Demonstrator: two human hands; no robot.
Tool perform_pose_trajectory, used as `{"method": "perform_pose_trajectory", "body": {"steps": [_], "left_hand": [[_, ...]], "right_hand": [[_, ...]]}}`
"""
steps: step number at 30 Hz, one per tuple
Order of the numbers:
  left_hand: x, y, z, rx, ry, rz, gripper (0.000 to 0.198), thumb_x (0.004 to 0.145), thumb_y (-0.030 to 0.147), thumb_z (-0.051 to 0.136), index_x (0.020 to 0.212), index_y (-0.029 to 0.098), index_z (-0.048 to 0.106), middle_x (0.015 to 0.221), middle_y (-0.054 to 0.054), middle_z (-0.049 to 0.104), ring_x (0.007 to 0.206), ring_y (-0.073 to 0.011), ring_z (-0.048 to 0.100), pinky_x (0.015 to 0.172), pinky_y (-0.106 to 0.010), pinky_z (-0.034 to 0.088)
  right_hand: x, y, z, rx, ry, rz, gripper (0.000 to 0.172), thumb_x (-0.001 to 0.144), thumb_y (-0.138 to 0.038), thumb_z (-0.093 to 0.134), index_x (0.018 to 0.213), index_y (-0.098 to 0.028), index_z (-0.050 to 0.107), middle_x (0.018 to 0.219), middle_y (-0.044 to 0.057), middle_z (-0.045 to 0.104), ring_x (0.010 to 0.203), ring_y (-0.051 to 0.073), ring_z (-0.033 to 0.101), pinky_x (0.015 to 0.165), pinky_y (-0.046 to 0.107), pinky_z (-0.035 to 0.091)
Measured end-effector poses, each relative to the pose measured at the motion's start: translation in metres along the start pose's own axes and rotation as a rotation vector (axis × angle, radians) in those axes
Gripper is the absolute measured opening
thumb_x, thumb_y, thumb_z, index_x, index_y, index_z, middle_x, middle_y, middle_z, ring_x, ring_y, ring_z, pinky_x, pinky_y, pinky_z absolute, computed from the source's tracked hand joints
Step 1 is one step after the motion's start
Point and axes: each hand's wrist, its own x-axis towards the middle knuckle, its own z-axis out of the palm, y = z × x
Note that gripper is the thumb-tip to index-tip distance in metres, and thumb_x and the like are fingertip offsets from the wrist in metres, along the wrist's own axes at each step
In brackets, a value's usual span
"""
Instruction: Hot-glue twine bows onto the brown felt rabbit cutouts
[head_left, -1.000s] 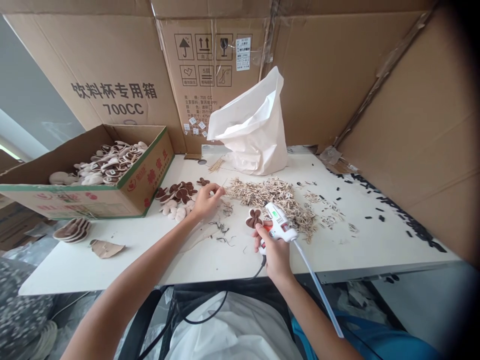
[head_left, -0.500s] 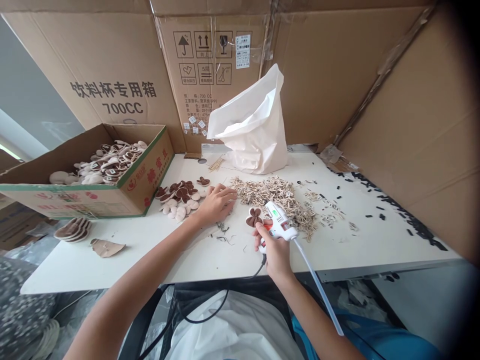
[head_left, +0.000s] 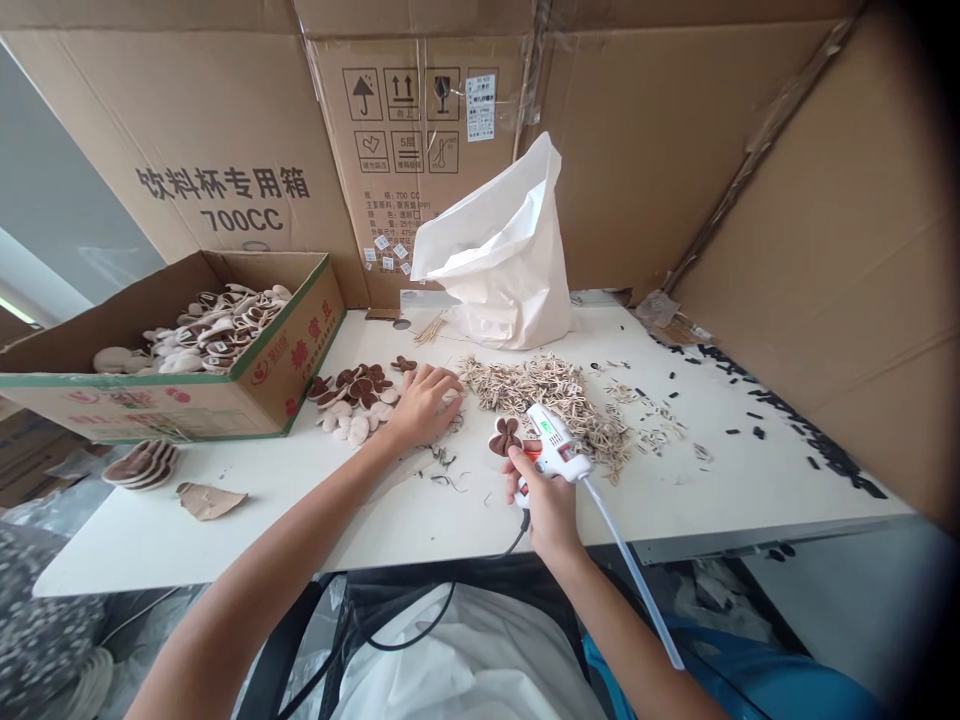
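My right hand grips a white hot glue gun, with a long clear glue stick sticking out of its back. Between the thumb and fingers of that hand is also a brown flower-shaped fabric piece with a pale edge. Palm down at the table, my left hand has its fingers apart and slightly bent, with nothing visible in it. It lies beside a heap of brown and cream flower pieces. To its right spreads a pile of small beige loops.
A cardboard box full of fabric pieces stands at left. Behind the loops is a white bag. Stacked pieces and a brown scrap lie front left. Black bits are scattered at right, along tall cardboard walls.
My left hand has shifted slightly left and back towards the flower pieces. My right hand keeps the glue gun and the brown piece almost where they were. The view has turned slightly.
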Motion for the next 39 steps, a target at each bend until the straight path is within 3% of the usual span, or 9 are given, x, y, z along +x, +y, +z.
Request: {"method": "perform_pose_trajectory", "body": {"steps": [5, 8, 11, 14, 17, 21, 25, 32, 39], "left_hand": [[0.001, 0.003, 0.002, 0.008, -0.121, 0.031, 0.035, 0.106, 0.044, 0.047, 0.133, 0.03, 0.062, 0.144, -0.007, 0.063, 0.125, -0.0335, 0.051, 0.103, -0.052, 0.034], [0.0, 0.001, 0.003, 0.011, -0.149, 0.03, 0.033, 0.106, 0.044, 0.045, 0.121, 0.026, 0.068, 0.128, -0.01, 0.07, 0.119, -0.0336, 0.053, 0.102, -0.053, 0.035], [0.0, -0.001, 0.001, 0.01, -0.075, -0.041, 0.034, 0.106, 0.043, 0.043, 0.102, 0.023, 0.07, 0.11, -0.011, 0.073, 0.112, -0.0324, 0.055, 0.1, -0.054, 0.035], [0.001, -0.003, 0.002, 0.033, -0.002, -0.119, 0.033, 0.106, 0.045, 0.044, 0.108, 0.024, 0.069, 0.123, -0.012, 0.069, 0.12, -0.0337, 0.052, 0.102, -0.055, 0.034], [0.002, -0.007, 0.006, 0.058, -0.026, -0.162, 0.037, 0.104, 0.051, 0.046, 0.125, 0.027, 0.066, 0.144, -0.01, 0.061, 0.132, -0.0374, 0.045, 0.108, -0.059, 0.03], [0.002, -0.008, 0.008, 0.023, -0.078, -0.172, 0.04, 0.105, 0.051, 0.044, 0.129, 0.027, 0.065, 0.139, -0.009, 0.065, 0.133, -0.0374, 0.045, 0.111, -0.06, 0.027], [0.002, -0.004, 0.002, -0.079, 0.005, -0.202, 0.04, 0.107, 0.051, 0.041, 0.126, 0.027, 0.067, 0.131, -0.007, 0.07, 0.128, -0.0342, 0.05, 0.111, -0.057, 0.028], [0.005, -0.006, -0.009, -0.4, 0.165, -0.372, 0.045, 0.108, 0.051, 0.036, 0.103, 0.023, 0.07, 0.112, -0.007, 0.074, 0.113, -0.0276, 0.061, 0.101, -0.043, 0.043], [0.005, -0.017, -0.006, -0.593, 0.296, -0.433, 0.018, 0.099, 0.032, 0.052, 0.098, 0.021, 0.067, 0.106, -0.006, 0.073, 0.101, -0.0223, 0.067, 0.091, -0.036, 0.054]], "right_hand": [[0.0, 0.0, 0.0, 0.015, -0.015, -0.002, 0.033, 0.079, -0.042, 0.086, 0.092, -0.02, 0.065, 0.067, 0.0, 0.07, 0.041, 0.009, 0.053, 0.04, 0.022, 0.043], [0.0, 0.001, 0.0, 0.02, -0.009, 0.0, 0.033, 0.078, -0.042, 0.086, 0.092, -0.02, 0.065, 0.066, 0.0, 0.07, 0.041, 0.01, 0.053, 0.04, 0.022, 0.042], [0.0, 0.001, 0.0, 0.013, -0.014, 0.001, 0.033, 0.079, -0.041, 0.086, 0.092, -0.019, 0.066, 0.067, 0.0, 0.07, 0.041, 0.009, 0.054, 0.04, 0.021, 0.042], [0.0, 0.001, 0.0, 0.009, -0.011, -0.004, 0.032, 0.079, -0.041, 0.086, 0.092, -0.019, 0.065, 0.067, 0.0, 0.07, 0.041, 0.01, 0.054, 0.04, 0.022, 0.042], [0.0, 0.0, 0.0, 0.007, -0.003, 0.0, 0.031, 0.079, -0.039, 0.085, 0.091, -0.019, 0.065, 0.065, -0.001, 0.07, 0.04, 0.01, 0.053, 0.039, 0.022, 0.042], [0.0, 0.0, 0.0, 0.015, -0.005, 0.005, 0.03, 0.08, -0.038, 0.085, 0.092, -0.02, 0.064, 0.065, -0.001, 0.07, 0.04, 0.01, 0.053, 0.039, 0.021, 0.041], [0.0, 0.0, 0.0, 0.018, -0.015, 0.005, 0.033, 0.078, -0.041, 0.086, 0.092, -0.02, 0.064, 0.066, 0.0, 0.07, 0.041, 0.01, 0.053, 0.039, 0.022, 0.041], [-0.001, -0.001, -0.001, 0.008, -0.02, 0.0, 0.033, 0.079, -0.042, 0.086, 0.092, -0.02, 0.064, 0.067, 0.0, 0.07, 0.041, 0.01, 0.054, 0.04, 0.022, 0.042], [-0.001, -0.001, -0.001, -0.002, -0.024, -0.002, 0.033, 0.08, -0.041, 0.085, 0.093, -0.02, 0.064, 0.068, 0.0, 0.07, 0.042, 0.011, 0.054, 0.041, 0.023, 0.042]]}}
